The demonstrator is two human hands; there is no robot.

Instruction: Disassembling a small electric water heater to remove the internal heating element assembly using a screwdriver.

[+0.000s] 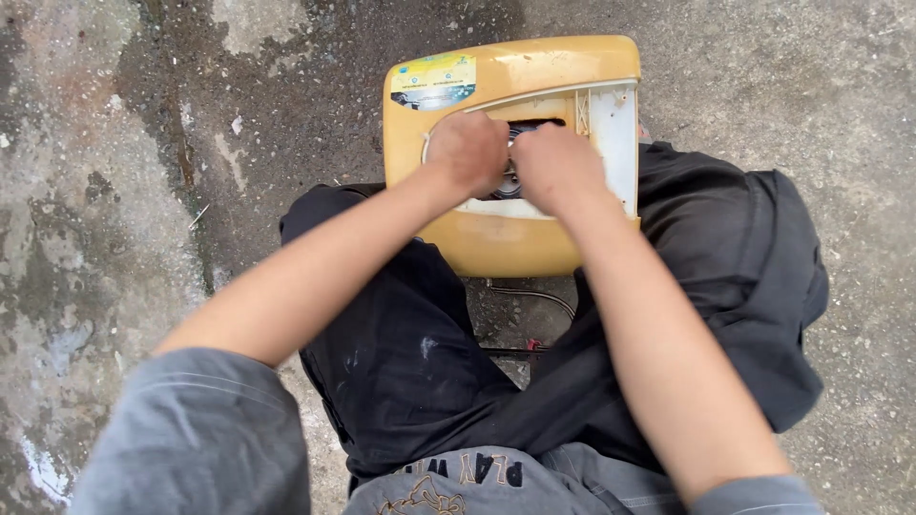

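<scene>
- Grey sleeves [200,439] and black trousers [410,353]: nearest the lens; knees spread, apparently to brace the casing between them.
- Left hand [466,151]: fist curled shut at the casing's dark opening; what it pinches is hidden.
- Right hand [555,167]: curled likewise, just beside the left, knuckles up; grip contents cannot be told.
- Yellow plastic appliance casing [506,243]: directly under both hands, standing between the legs, white inner panel [615,133] at its right edge, sticker [434,81] at the upper left corner.
- Thin metal rod [534,296]: on the ground below the casing.
- Wet, stained concrete floor [95,191]: all around.
</scene>
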